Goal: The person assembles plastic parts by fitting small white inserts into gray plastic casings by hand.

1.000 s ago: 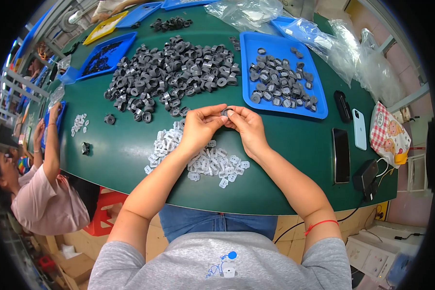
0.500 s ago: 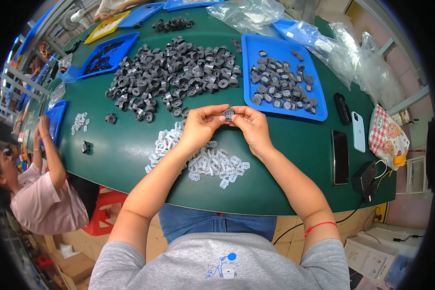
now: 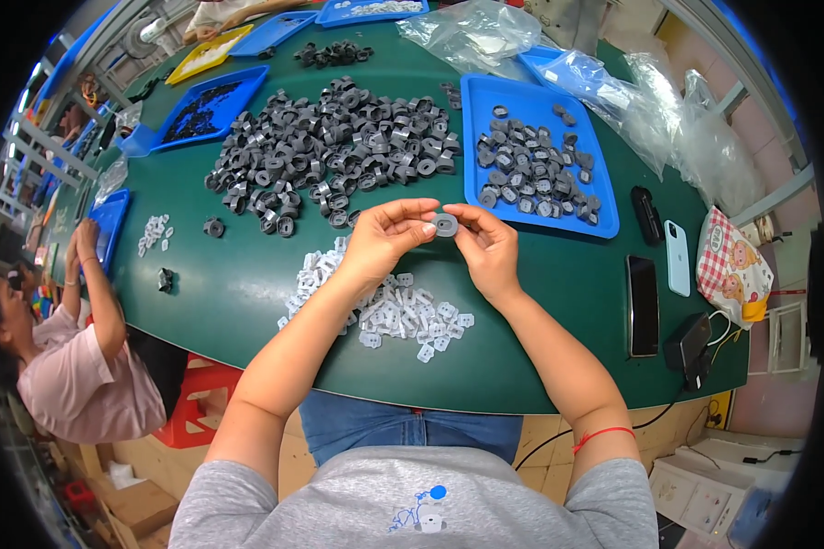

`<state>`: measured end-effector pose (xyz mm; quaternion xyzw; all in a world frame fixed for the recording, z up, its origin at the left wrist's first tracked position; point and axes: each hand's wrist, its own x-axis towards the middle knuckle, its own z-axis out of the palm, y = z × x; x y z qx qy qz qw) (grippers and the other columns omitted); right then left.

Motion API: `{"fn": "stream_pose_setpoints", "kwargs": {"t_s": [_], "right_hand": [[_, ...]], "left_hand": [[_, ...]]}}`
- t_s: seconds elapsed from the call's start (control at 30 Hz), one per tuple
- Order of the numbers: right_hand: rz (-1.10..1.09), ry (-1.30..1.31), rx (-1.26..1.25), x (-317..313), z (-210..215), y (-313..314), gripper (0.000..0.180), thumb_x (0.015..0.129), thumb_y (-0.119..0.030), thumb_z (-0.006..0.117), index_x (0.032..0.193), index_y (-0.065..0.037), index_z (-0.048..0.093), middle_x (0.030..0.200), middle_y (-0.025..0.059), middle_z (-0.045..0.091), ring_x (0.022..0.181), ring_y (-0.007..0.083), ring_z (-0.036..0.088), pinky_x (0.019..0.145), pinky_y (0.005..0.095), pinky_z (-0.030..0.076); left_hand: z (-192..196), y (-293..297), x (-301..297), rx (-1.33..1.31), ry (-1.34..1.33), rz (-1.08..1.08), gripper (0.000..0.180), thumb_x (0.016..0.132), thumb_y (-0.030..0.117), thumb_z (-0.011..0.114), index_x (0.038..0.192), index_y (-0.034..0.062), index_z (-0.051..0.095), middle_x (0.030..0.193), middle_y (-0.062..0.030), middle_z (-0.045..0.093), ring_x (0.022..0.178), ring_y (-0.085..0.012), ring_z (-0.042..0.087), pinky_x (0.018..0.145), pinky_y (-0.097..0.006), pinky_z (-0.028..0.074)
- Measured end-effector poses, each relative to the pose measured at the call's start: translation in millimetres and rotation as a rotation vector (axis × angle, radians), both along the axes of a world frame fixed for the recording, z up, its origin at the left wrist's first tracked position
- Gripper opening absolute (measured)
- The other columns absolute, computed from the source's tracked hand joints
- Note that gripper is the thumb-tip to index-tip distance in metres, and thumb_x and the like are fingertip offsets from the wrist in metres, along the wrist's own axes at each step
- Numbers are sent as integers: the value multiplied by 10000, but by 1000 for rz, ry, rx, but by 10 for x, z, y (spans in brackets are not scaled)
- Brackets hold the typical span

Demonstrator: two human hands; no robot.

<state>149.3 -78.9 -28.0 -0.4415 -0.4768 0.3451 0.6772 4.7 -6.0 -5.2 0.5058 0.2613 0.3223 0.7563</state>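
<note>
Assembly workshop, parts heaps point(image 3: 339, 137), blue trays point(image 3: 604, 215)

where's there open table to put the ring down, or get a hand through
Bare green table lies left of the white clips, toward the small clip cluster. Another patch lies between the blue tray and the dark phone. The grey ring pile is crowded.

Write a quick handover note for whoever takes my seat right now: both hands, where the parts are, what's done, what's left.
Left hand and right hand: both pinch one grey ring, held above the table.
White clips: loose heap under the hands.
Grey rings: big loose pile further back.
Blue tray: right of the pile, holds a spread layer of grey rings.
Done: the rings in the tray appear finished; I cannot confirm it.
Left: the big pile and the clip heap look largely unworked.
</note>
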Motion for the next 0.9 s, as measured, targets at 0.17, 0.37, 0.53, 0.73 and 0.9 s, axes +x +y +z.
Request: {"fn": "stream_pose_setpoints", "kwargs": {"t_s": [0.17, 0.37, 0.53, 0.73, 0.9], "right_hand": [[118, 102, -88, 47, 67, -24, 273, 786, 60, 456, 1039, 56, 558, 962, 95, 595, 848, 127, 572, 770, 257, 474], [141, 144, -201, 63, 30, 21, 275, 791, 32, 480, 1058, 58, 543, 964, 104, 593, 855, 131, 570, 772, 273, 483], [176, 232, -198, 72, -30, 48, 237, 787, 31, 503, 1020, 53, 542, 943, 101, 589, 857, 130, 570, 773, 266, 484], [172, 216, -212, 75, 12, 38, 228, 780, 31, 520, 1007, 47, 543, 923, 85, 585, 845, 118, 565, 772, 251, 480], [173, 191, -218, 71, -14, 40, 218, 786, 18, 535, 1003, 43, 536, 901, 71, 579, 818, 105, 562, 759, 241, 477]], "left_hand": [[-32, 26, 10, 172, 99, 38, 291, 772, 21, 619, 1054, -27, 566, 982, -98, 597, 886, -125, 569, 791, -240, 464], [-62, 21, 23, 294, 103, 64, 224, 778, 4, 603, 998, -32, 598, 983, -83, 597, 878, -127, 566, 777, -236, 459], [-61, 2, 22, 430, 162, 62, 171, 783, 5, 594, 946, -37, 624, 974, -87, 599, 873, -124, 558, 769, -230, 446], [-52, 4, 20, 457, 194, 77, 170, 795, 11, 580, 952, -35, 624, 973, -85, 604, 876, -118, 554, 770, -220, 440], [-68, 13, 14, 449, 207, 68, 174, 797, 10, 574, 959, -23, 627, 974, -86, 607, 877, -121, 557, 771, -218, 440]]}}
